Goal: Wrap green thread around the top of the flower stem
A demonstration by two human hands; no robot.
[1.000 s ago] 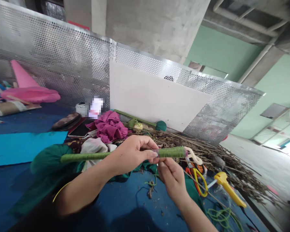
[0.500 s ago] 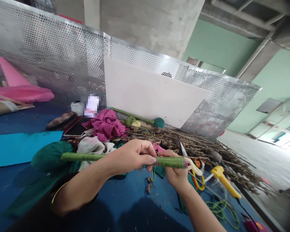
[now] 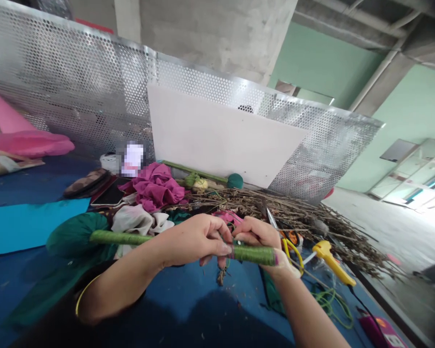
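Note:
A long stick wrapped in green thread (image 3: 255,254) lies across the middle, its left end in a dark green cloth bundle (image 3: 78,234). My left hand (image 3: 205,240) is closed round the stick, thumb and fingers pinching it where the wrapping thickens. My right hand (image 3: 259,236) is bent over the thick wrapped part, its fingers curled together close to my left fingertips. Whatever those right fingers hold is too small to make out. A pale loop sticks out at the stick's right end, by my right wrist. A dried sprig (image 3: 221,276) hangs below my left hand.
Yellow-handled scissors (image 3: 293,253), a yellow glue gun (image 3: 333,263) and tangled green thread (image 3: 331,307) lie right. Dried stems (image 3: 297,210) stretch behind the hands. Magenta cloth (image 3: 157,186), a phone (image 3: 110,193) and blue sheet (image 3: 32,224) are left. A perforated metal screen (image 3: 83,92) stands behind.
My right hand has moved from under the stick to above it, its fingers now curled near my left fingertips. My left hand keeps its hold. The view has shifted slightly.

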